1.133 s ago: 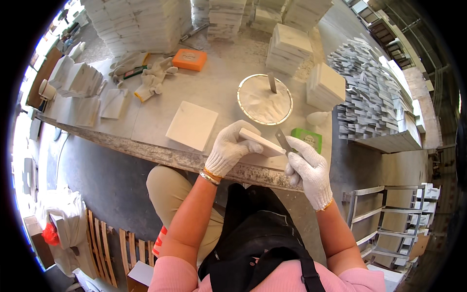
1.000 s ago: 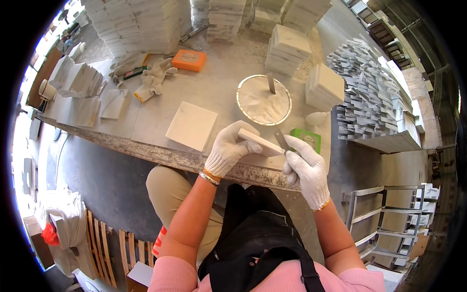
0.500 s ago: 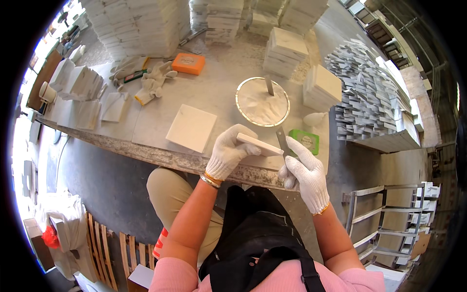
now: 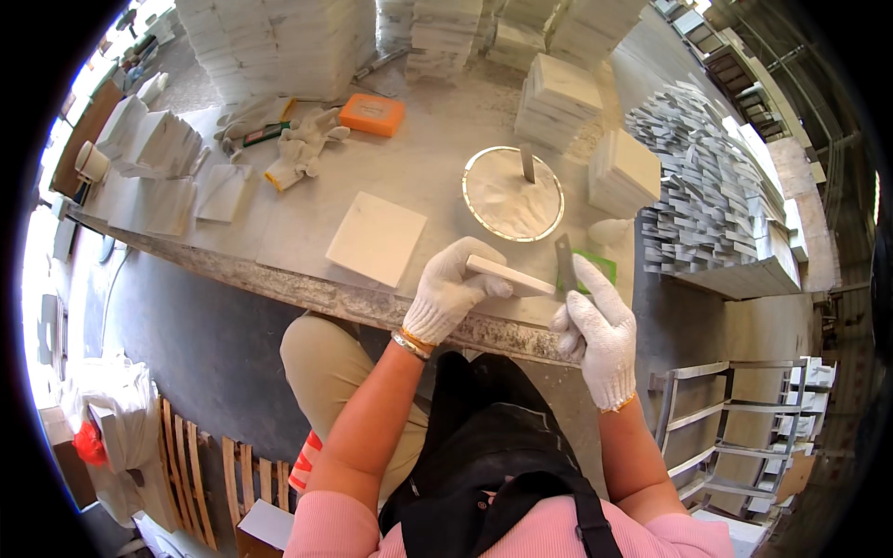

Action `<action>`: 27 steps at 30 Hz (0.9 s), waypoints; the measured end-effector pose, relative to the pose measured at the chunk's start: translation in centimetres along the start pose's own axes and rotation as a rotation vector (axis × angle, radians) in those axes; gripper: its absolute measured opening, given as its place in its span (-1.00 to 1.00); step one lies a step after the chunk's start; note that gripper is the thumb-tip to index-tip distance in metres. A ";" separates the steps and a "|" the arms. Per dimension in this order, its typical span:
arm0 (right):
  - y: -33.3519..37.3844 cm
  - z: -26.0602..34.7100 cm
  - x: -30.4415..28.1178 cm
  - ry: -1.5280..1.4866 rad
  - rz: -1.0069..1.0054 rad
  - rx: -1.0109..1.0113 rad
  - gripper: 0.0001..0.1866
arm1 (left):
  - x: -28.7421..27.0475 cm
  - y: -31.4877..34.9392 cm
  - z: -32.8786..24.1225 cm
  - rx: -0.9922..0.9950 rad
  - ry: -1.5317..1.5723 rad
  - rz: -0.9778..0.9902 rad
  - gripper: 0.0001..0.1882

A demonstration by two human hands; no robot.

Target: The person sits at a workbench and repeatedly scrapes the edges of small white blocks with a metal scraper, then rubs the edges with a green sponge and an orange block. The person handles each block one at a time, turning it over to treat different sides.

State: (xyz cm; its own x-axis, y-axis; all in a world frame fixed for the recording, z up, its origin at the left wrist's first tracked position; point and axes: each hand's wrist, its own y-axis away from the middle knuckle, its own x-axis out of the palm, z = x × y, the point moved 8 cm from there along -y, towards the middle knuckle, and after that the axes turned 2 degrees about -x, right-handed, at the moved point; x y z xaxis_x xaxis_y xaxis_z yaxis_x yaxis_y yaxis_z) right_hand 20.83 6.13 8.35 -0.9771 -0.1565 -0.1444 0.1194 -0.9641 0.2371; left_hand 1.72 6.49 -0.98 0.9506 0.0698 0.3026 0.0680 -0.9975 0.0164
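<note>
My left hand (image 4: 451, 296), in a white knit glove, pinches a white stone tile (image 4: 513, 276) by its left end. The tile is held nearly edge-on above the table's front edge. In my right hand (image 4: 603, 333), also gloved, is a flat grey metal scraper blade (image 4: 565, 257), pointing away from me beside the tile's right end; whether they touch I cannot tell. Another square white tile (image 4: 377, 239) lies flat at the left. Beyond my hands stands a round bowl of white powder (image 4: 502, 200) with a flat metal blade (image 4: 527, 164) stuck upright in it.
Partly behind the scraper lies a green box (image 4: 595, 267). Farther off are an orange box (image 4: 372, 114), spare gloves (image 4: 302, 156) and tile stacks (image 4: 558, 100). More tiles (image 4: 149, 139) stand at the left. Right of the table are a pile of stone strips (image 4: 707, 177) and a metal rack (image 4: 726, 409).
The scraper has shifted slightly right and stands more upright, now overlapping the green box. My right hand has moved a little right; the left keeps its grip on the tile. The whole view has shifted slightly.
</note>
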 end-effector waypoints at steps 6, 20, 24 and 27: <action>0.6 -0.5 -1.6 0.057 0.011 0.027 -0.54 | 0.0 0.1 -0.2 -0.010 0.004 -0.008 -0.70; 0.0 -0.8 0.1 0.107 0.098 0.033 -0.52 | 0.0 0.0 0.0 -0.014 -0.006 -0.013 -0.70; -0.1 -0.9 0.2 0.105 0.100 0.023 -0.52 | 0.0 0.0 -0.1 -0.001 -0.012 -0.016 -0.70; -0.2 -1.1 0.2 0.117 0.095 0.020 -0.52 | 0.0 0.0 -0.1 0.003 -0.010 -0.016 -0.70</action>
State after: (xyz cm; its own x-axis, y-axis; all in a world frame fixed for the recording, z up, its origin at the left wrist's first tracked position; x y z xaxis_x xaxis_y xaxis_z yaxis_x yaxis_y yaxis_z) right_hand 20.82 6.04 7.27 -0.9343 -0.2715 -0.2311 0.2051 -0.9395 0.2743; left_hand 1.69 6.47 -0.90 0.9523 0.0860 0.2927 0.0843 -0.9963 0.0186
